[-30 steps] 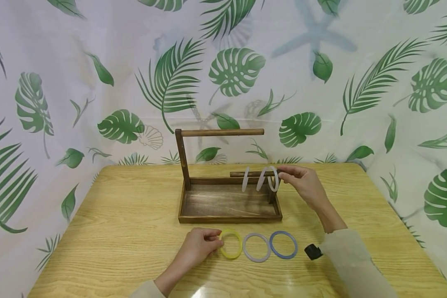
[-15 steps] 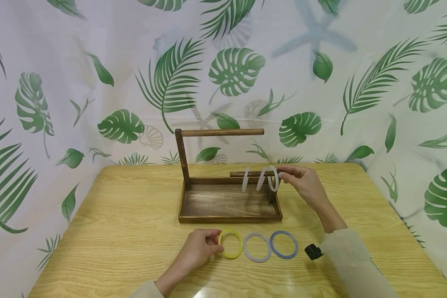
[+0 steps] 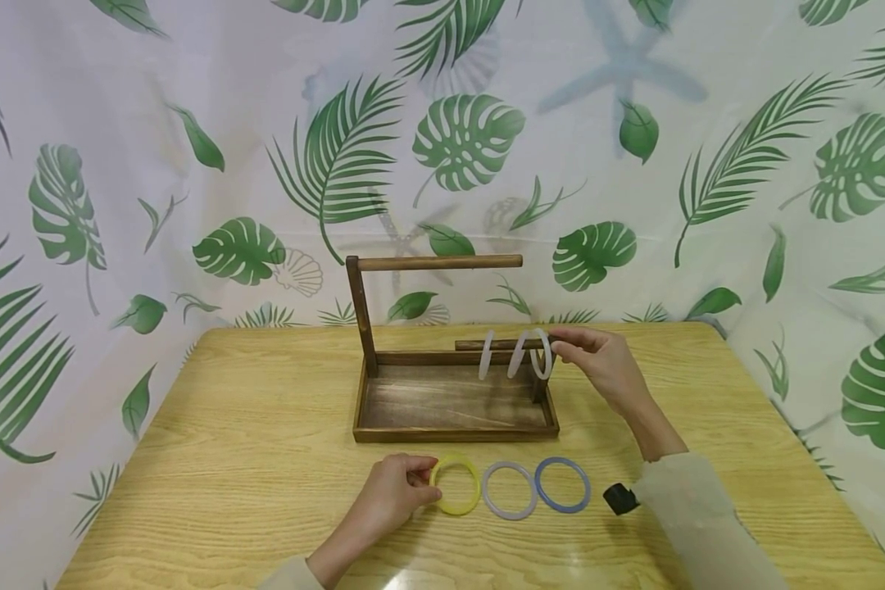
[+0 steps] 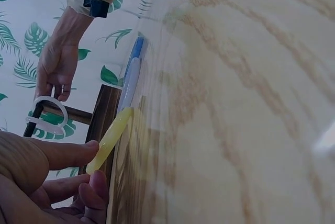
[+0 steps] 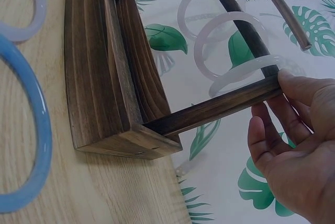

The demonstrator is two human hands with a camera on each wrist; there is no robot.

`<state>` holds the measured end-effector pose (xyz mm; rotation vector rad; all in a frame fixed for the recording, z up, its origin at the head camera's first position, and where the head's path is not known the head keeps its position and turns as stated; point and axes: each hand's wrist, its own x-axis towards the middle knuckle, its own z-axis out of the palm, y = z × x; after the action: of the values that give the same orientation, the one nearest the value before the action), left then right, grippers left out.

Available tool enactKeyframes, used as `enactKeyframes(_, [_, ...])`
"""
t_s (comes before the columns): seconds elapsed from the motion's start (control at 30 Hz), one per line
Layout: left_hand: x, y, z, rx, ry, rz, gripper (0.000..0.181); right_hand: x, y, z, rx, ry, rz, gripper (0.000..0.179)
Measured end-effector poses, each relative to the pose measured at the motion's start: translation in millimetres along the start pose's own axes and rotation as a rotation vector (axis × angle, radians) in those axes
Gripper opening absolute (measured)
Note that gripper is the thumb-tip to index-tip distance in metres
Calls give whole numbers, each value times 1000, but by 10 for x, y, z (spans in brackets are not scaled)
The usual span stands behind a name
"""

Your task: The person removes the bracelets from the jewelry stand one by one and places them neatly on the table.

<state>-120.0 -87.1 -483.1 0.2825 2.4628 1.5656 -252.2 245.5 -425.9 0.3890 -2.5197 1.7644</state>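
My left hand (image 3: 398,483) pinches the left side of a yellow bangle (image 3: 478,487) between thumb and fingers. In the left wrist view this yellow bangle (image 4: 112,137) is tilted, its pinched side raised and its far side low at the table. My right hand (image 3: 605,365) grips the top of the short post on a dark wooden rack (image 3: 457,435), where the lower rod begins. Three whitish bangles hang on that rod; in the right wrist view the nearest whitish bangle (image 5: 238,73) leans close to the right thumb. A pale lilac bangle (image 3: 510,515) and a blue bangle (image 3: 563,510) lie flat beside the yellow one.
The rack's tall left post (image 3: 362,315) carries a bare upper rod (image 3: 442,262) pointing right. Its base is a shallow tray. A black band (image 3: 620,498) shows at the right sleeve. Behind the wooden table (image 3: 265,393) hangs a leaf-patterned cloth (image 3: 487,49).
The yellow bangle's left side and my left fingertips have shifted very slightly to the left. My right hand, the rack and the other bangles look the same.
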Motion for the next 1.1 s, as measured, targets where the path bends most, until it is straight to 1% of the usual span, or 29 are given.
enactKeyframes(0.13, [-2,2,-1,12,0,-3,42,-1,2,-1,-2,-1,5,40])
enactKeyframes(0.33, [3,-15,4,82,6,6,40,1,3,3,20,-8,4,39])
enactKeyframes(0.43, [5,-21,11,95,8,1,39,-1,0,3,23,-9,4,39])
enactKeyframes(0.77, [-15,-15,8,109,-5,-33,39,-11,-19,5,21,-11,6,40])
enactKeyframes(1.1, [-9,5,-10,77,-14,-35,37,-10,-17,5,15,-8,6,40])
